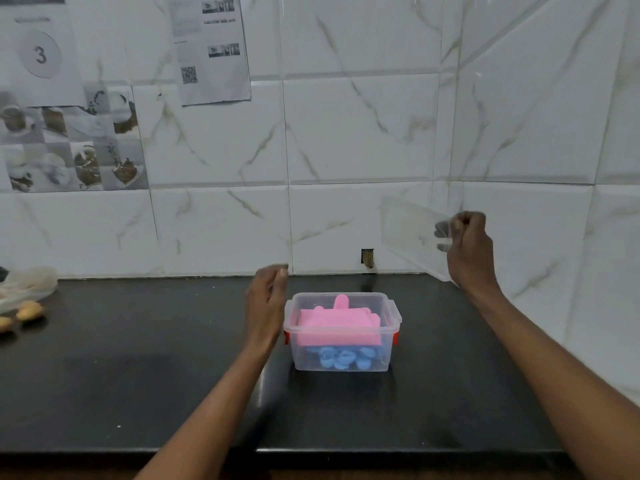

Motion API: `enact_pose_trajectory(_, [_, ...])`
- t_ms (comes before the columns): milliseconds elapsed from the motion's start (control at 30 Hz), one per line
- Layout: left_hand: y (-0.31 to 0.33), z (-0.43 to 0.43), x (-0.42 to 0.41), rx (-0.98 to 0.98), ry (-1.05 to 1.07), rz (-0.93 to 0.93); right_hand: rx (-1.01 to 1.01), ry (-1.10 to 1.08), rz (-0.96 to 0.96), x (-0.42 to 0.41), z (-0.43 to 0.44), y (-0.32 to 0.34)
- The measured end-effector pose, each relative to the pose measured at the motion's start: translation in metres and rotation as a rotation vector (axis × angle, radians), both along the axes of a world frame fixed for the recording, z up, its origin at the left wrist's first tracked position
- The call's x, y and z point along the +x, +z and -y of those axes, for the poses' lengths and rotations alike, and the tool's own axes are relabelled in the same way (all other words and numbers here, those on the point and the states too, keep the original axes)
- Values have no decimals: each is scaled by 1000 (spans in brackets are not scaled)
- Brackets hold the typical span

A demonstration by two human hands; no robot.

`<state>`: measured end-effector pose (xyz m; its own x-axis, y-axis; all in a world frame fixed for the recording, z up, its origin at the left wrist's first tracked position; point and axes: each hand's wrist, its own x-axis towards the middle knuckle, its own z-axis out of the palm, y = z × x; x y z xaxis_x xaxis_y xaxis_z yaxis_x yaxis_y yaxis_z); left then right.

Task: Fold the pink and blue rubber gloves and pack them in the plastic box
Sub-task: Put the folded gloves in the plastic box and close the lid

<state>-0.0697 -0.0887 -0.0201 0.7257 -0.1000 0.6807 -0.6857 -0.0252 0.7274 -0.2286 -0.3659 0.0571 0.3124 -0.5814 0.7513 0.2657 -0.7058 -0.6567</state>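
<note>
Head view, right hand fingers grasping clear lid — seemingly, left hand released

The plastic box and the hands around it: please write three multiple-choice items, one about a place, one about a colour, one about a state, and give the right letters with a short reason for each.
1. Where is the left hand?
A. inside the box
B. beside the box, on its left
C. flat on the wall

2. Which colour is the glove on top inside the plastic box?
A. pink
B. yellow
C. green

3. In which state is the box?
A. shut with its lid
C. upside down
B. open, with no lid on it

Answers:
1. B: the hand is just left of the box on the counter, outside it.
2. A: the pink glove lies over the blue glove.
3. B: the rim is bare, and the right hand holds the clear lid up near the wall.
</note>
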Motion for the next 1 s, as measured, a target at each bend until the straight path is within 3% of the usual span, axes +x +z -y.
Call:
enact_pose_trajectory(133, [56, 20, -1, -54, -324, -295, 347, 279, 44, 5, -27, 26])
enact_pose_trajectory(200, [73, 25, 0, 52, -407, -414, 493, 400, -23, 12, -38, 24])
enact_pose_trajectory(333, [71, 20, 4, 360, -324, -523, 638, 416, -177, 29, -46, 8])
enact_pose_trajectory(500, [55, 0, 17, 382, -282, -666, 719, 356, -286, 37, -49, -3])
enact_pose_trajectory(633, [52, -8, 19, 291, -239, -688, 598, 286, -335, 37, -50, -9])
enact_pose_trajectory(767, [57, -10, 14, 291, -175, -609, 533, 384, -496, 36, -53, -21])
enact_pose_trajectory(1000, [50, -4, 1, 540, 8, -449, 155, -18, -695, 39, -68, -38])
